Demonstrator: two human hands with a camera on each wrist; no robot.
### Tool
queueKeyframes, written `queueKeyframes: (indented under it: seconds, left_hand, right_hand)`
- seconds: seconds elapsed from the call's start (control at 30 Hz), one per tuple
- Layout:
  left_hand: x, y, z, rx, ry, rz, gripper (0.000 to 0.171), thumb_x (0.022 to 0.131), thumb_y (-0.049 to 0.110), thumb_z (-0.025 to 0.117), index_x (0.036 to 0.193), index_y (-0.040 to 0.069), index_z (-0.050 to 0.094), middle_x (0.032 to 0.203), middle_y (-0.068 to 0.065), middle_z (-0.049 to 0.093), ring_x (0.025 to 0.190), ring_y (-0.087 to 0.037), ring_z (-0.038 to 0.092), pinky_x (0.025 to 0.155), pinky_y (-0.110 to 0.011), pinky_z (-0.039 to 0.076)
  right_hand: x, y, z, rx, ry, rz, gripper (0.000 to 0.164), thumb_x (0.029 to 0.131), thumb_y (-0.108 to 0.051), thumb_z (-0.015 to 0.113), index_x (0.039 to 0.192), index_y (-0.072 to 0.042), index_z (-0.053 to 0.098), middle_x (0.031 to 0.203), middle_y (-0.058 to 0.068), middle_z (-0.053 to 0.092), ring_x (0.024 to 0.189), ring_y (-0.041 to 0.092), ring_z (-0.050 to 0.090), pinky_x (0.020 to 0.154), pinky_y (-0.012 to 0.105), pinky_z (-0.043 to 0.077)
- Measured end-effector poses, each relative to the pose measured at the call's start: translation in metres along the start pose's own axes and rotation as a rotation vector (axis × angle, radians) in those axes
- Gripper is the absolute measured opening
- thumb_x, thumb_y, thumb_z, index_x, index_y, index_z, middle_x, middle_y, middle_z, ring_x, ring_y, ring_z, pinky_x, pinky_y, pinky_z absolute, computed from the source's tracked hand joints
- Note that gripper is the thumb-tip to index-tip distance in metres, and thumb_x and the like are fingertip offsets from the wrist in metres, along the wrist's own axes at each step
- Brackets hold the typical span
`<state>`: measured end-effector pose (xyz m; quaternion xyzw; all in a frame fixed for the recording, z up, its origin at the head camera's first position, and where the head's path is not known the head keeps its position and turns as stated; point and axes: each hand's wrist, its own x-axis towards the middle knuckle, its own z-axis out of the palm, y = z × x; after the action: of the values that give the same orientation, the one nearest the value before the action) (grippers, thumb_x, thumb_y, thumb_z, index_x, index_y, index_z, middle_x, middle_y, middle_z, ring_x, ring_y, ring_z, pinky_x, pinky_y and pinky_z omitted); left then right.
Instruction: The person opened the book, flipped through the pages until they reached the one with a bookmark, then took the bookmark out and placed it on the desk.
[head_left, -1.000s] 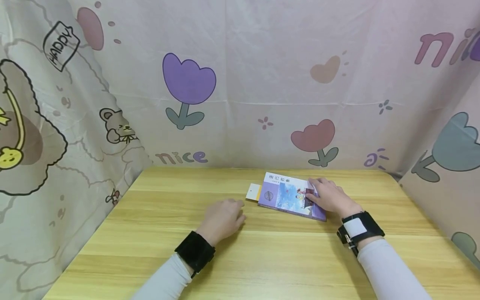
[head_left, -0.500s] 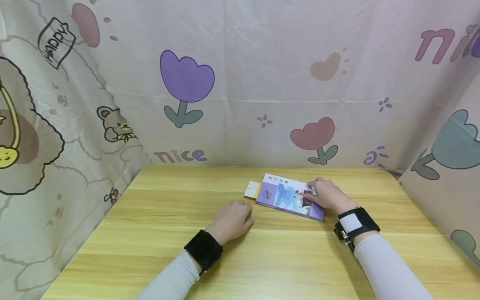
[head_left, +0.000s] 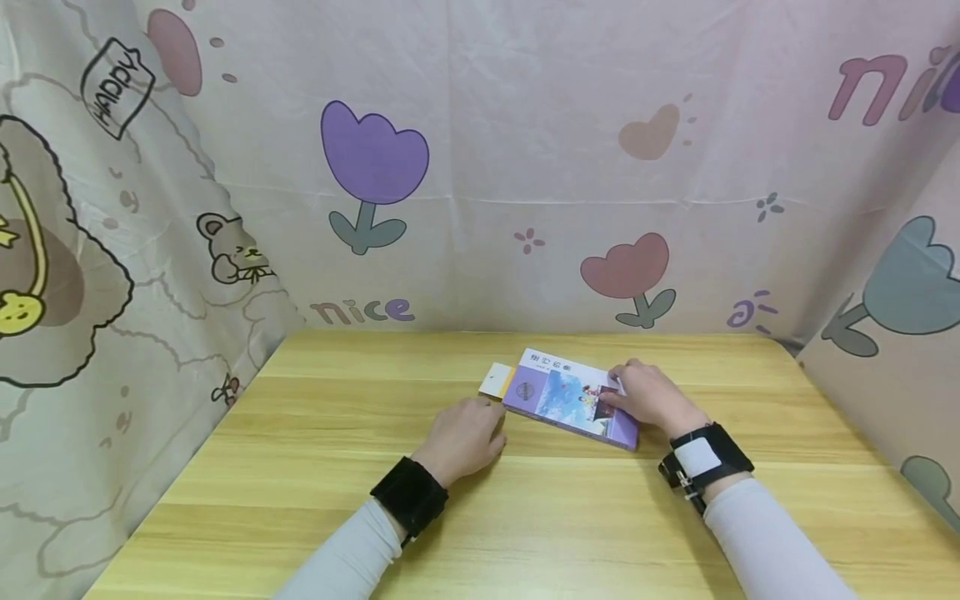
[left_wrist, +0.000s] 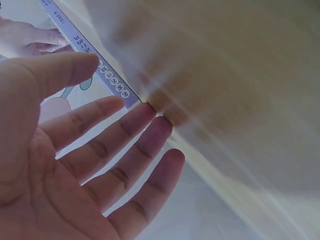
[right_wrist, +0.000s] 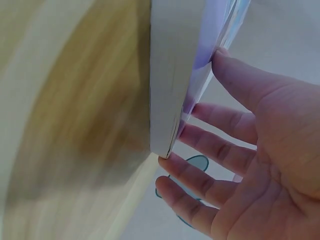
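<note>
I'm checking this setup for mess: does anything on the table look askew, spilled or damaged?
I see no spill or damage. The purple book lies slantwise to the table's back edge, and a white-and-yellow card juts from its end near the left hand, breaking its outline.

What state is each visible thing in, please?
Book: closed, lying on the table.
Card: sticking out past the book's left end.
Left hand: relaxed, near the book's left corner.
Right hand: resting on the book.
Wristbands: both fastened.
Curtain: hanging, creased.

Printed cloth behind wooden table
</note>
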<state>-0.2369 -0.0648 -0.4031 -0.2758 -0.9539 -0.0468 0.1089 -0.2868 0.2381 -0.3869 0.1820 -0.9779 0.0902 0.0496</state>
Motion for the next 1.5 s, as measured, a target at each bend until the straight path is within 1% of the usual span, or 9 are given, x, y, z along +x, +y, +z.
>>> queueKeyframes:
  seconds: [0.13, 0.33, 0.5, 0.6, 0.8, 1.0, 1.2, 1.33, 1.5]
  left_hand:
    - [-0.001, 0.000, 0.000, 0.007, 0.011, 0.012, 0.019, 0.086, 0.030, 0.068, 0.096, 0.014, 0.065, 0.077, 0.002, 0.056, 0.065, -0.012, 0.049, 0.049, -0.025, 0.042]
    - [-0.002, 0.000, -0.001, 0.006, 0.027, 0.022, 0.026, 0.086, 0.029, 0.067, 0.106, 0.012, 0.067, 0.090, -0.004, 0.063, 0.071, -0.015, 0.055, 0.053, -0.027, 0.047]
    - [-0.003, -0.001, -0.002, -0.014, 0.014, 0.003, 0.032, 0.086, 0.031, 0.067, 0.111, 0.011, 0.066, 0.095, -0.006, 0.064, 0.076, -0.016, 0.057, 0.055, -0.029, 0.049]
    - [-0.004, -0.001, -0.002, -0.026, -0.003, -0.010, 0.032, 0.086, 0.033, 0.067, 0.109, 0.011, 0.066, 0.093, -0.005, 0.063, 0.076, -0.015, 0.056, 0.054, -0.029, 0.048]
    - [-0.004, -0.002, -0.004, -0.068, -0.040, -0.035, 0.033, 0.086, 0.036, 0.067, 0.106, 0.009, 0.066, 0.091, -0.004, 0.061, 0.075, -0.015, 0.054, 0.054, -0.029, 0.047]
    - [-0.004, -0.004, -0.007, -0.110, -0.060, -0.064, 0.031, 0.088, 0.039, 0.067, 0.097, 0.009, 0.063, 0.088, -0.002, 0.059, 0.071, -0.014, 0.050, 0.053, -0.027, 0.045]
    - [-0.005, -0.009, -0.008, -0.119, -0.063, -0.074, 0.039, 0.088, 0.039, 0.066, 0.106, 0.005, 0.065, 0.093, -0.004, 0.061, 0.073, -0.014, 0.050, 0.056, -0.026, 0.045]
    - [-0.005, -0.011, -0.006, -0.112, -0.053, -0.072, 0.044, 0.088, 0.040, 0.066, 0.113, 0.004, 0.065, 0.103, -0.007, 0.061, 0.081, -0.016, 0.054, 0.063, -0.029, 0.049]
    - [-0.006, -0.014, -0.006, -0.107, -0.049, -0.072, 0.052, 0.089, 0.042, 0.065, 0.125, 0.005, 0.062, 0.124, -0.011, 0.059, 0.106, -0.024, 0.058, 0.081, -0.038, 0.052]
  right_hand:
    - [-0.002, -0.007, 0.001, -0.026, -0.009, 0.028, 0.050, 0.088, -0.031, 0.070, 0.120, 0.007, 0.063, 0.105, 0.022, 0.061, 0.094, 0.036, 0.059, 0.080, 0.049, 0.050]
    - [-0.005, -0.015, 0.001, -0.051, -0.013, 0.057, 0.049, 0.088, -0.034, 0.069, 0.119, 0.004, 0.064, 0.105, 0.020, 0.061, 0.091, 0.036, 0.060, 0.073, 0.052, 0.052]
    - [-0.008, -0.020, 0.003, -0.056, -0.014, 0.054, 0.045, 0.088, -0.034, 0.069, 0.114, 0.002, 0.067, 0.099, 0.017, 0.061, 0.084, 0.031, 0.059, 0.069, 0.047, 0.052]
    - [-0.010, -0.022, 0.004, -0.062, -0.016, 0.057, 0.043, 0.088, -0.035, 0.069, 0.112, 0.001, 0.068, 0.094, 0.013, 0.060, 0.078, 0.027, 0.057, 0.066, 0.043, 0.051]
    - [-0.014, -0.027, 0.004, -0.077, -0.013, 0.039, 0.040, 0.087, -0.034, 0.070, 0.108, 0.001, 0.069, 0.092, 0.012, 0.061, 0.077, 0.024, 0.056, 0.067, 0.042, 0.050]
    - [-0.019, -0.032, 0.002, -0.079, 0.003, -0.014, 0.029, 0.086, -0.030, 0.071, 0.094, -0.002, 0.071, 0.079, 0.004, 0.057, 0.068, 0.018, 0.050, 0.059, 0.033, 0.045]
    - [-0.024, -0.039, -0.001, -0.073, -0.001, -0.018, 0.028, 0.085, -0.029, 0.072, 0.091, -0.002, 0.070, 0.073, 0.002, 0.051, 0.065, 0.017, 0.047, 0.055, 0.030, 0.041]
    - [-0.028, -0.044, -0.003, -0.043, -0.019, -0.005, 0.023, 0.085, -0.027, 0.073, 0.087, -0.005, 0.070, 0.068, 0.001, 0.050, 0.062, 0.016, 0.046, 0.053, 0.028, 0.039]
    - [-0.031, -0.053, -0.006, 0.008, -0.030, -0.010, 0.017, 0.085, -0.024, 0.073, 0.076, -0.010, 0.068, 0.062, -0.004, 0.051, 0.056, 0.012, 0.047, 0.050, 0.026, 0.040]
